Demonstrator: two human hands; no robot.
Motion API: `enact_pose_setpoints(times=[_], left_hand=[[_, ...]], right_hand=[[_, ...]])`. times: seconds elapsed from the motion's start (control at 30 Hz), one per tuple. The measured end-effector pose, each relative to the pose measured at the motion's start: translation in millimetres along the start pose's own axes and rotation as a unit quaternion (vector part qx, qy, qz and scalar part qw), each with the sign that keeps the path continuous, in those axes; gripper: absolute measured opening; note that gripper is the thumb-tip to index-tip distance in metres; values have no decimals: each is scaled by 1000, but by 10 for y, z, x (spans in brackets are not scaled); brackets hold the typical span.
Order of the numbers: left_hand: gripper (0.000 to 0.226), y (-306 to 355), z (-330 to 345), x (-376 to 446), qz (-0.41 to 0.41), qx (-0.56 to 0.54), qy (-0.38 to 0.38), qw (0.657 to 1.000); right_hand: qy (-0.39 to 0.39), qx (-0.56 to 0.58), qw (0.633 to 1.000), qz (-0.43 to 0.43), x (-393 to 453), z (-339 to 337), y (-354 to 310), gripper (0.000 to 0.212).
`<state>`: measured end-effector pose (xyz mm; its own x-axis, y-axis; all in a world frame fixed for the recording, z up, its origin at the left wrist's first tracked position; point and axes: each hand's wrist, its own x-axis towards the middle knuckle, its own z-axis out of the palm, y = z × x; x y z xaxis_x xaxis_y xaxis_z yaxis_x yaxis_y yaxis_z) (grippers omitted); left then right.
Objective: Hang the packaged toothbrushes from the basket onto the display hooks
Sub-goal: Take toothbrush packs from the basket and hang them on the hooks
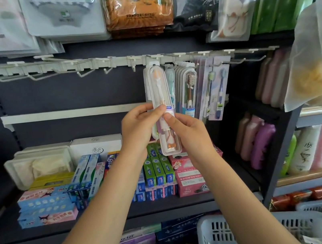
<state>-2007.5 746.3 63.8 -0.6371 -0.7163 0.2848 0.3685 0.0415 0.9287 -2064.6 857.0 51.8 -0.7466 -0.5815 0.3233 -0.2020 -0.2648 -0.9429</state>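
A clear packaged toothbrush [159, 92] with an orange and white brush stands upright in front of the hook rail [92, 64], its top right at a hook. My left hand [139, 125] pinches its middle from the left. My right hand [187, 132] pinches it from the right, thumb on the front. Whether its hang hole sits on the hook is hidden. More packaged toothbrushes [191, 89] hang on hooks just to the right. The grey basket [216, 237] sits at the bottom right, holding more packs.
Several bare hooks [82, 73] line the rail to the left. Toothpaste boxes [158, 175] fill the shelf below. Bagged goods [137, 5] hang above. A translucent bag [316, 67] hangs at the right, with bottles [316, 148] on the neighbouring shelf.
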Motion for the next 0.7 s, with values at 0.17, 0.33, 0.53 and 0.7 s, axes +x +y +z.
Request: enact_pose_setpoints(times=[0.17,0.33,0.53,0.7], left_hand=[[34,-6,-22,-8,-5,7,-13,1000],[37,31,4,12,3,17,-14,1000],[33,93,-10,26,17,12,-7,1000],[34,100,-1,41,14,32,-14,999]], right_hand=[[25,-13,1000,-5,-72,-2,-8,24],[40,-21,999,-15,-87,5,-64,27],[33,-40,998,-28,-61,6,-131,35],[40,-36,998,-22,-45,6,-97,31]])
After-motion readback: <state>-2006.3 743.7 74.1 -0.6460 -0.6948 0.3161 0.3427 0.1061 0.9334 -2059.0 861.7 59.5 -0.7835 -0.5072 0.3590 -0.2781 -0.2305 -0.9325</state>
